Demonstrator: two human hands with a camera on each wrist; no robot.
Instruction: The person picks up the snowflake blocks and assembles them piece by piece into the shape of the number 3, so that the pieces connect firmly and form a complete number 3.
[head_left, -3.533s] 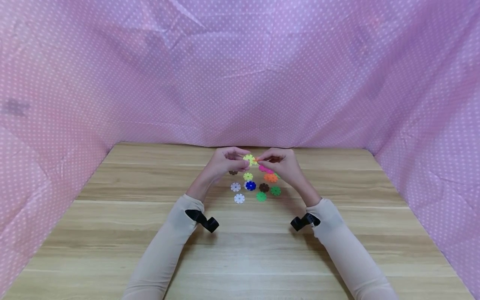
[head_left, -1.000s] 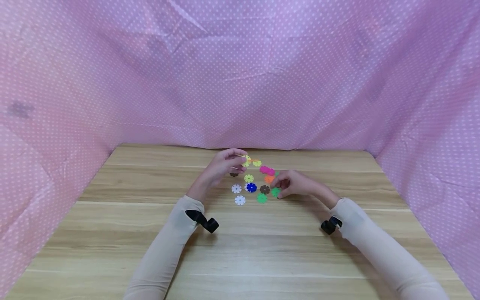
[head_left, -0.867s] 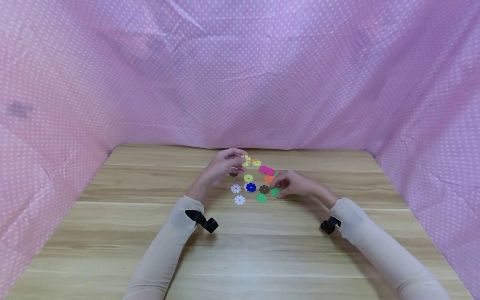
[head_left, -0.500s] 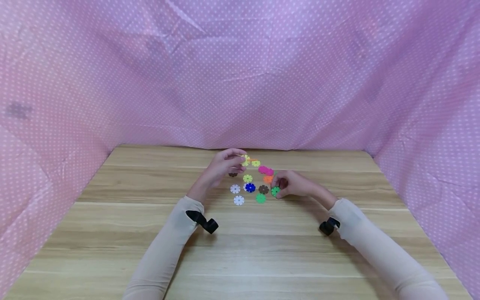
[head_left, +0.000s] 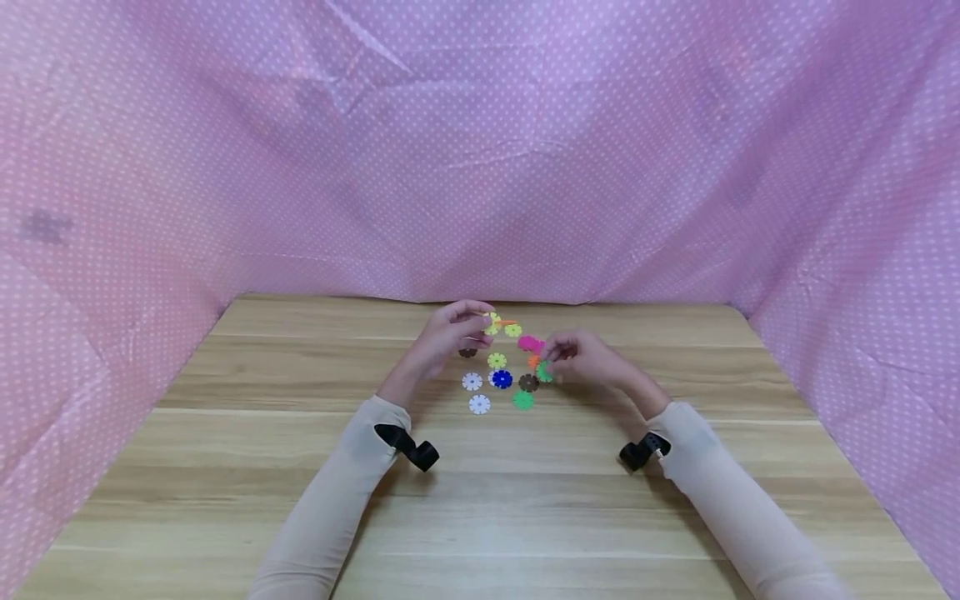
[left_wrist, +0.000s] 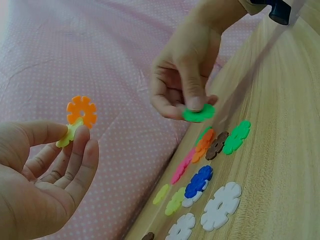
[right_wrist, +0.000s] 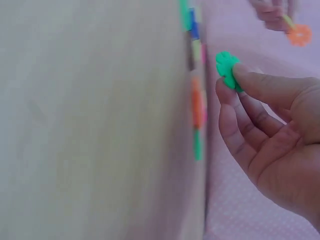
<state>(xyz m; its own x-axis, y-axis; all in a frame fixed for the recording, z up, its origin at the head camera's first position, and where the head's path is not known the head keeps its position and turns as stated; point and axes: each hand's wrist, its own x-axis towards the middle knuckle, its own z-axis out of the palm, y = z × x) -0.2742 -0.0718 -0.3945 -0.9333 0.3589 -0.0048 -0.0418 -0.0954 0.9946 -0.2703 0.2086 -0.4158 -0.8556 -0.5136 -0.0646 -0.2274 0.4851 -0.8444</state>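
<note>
My left hand (head_left: 442,337) pinches a yellow notched snowflake disc (left_wrist: 69,134) between thumb and fingertips. An orange snowflake disc (left_wrist: 81,111) is slotted into its edge and stands crosswise to it. Across from it, my right hand (head_left: 588,360) pinches a green snowflake disc (right_wrist: 227,69) by its rim, thumb on one face. In the left wrist view this green disc is held above the tabletop, apart from the joined pair. Beneath the hands lie more discs, among them a blue disc (head_left: 502,379) overlapping a white one, and a brown disc (head_left: 528,382).
Other loose discs lie on the wooden table (head_left: 480,500): a white disc (head_left: 479,404), a second green disc (head_left: 522,401), a yellow disc (head_left: 497,361) and overlapping pink discs (head_left: 528,342). A pink dotted cloth (head_left: 480,167) hangs behind the table's far edge.
My right hand has left the orange disc joined to the yellow one, gone down to the right, and taken a green disc off the table. It now rises leftward; my left hand stays nearly still.
</note>
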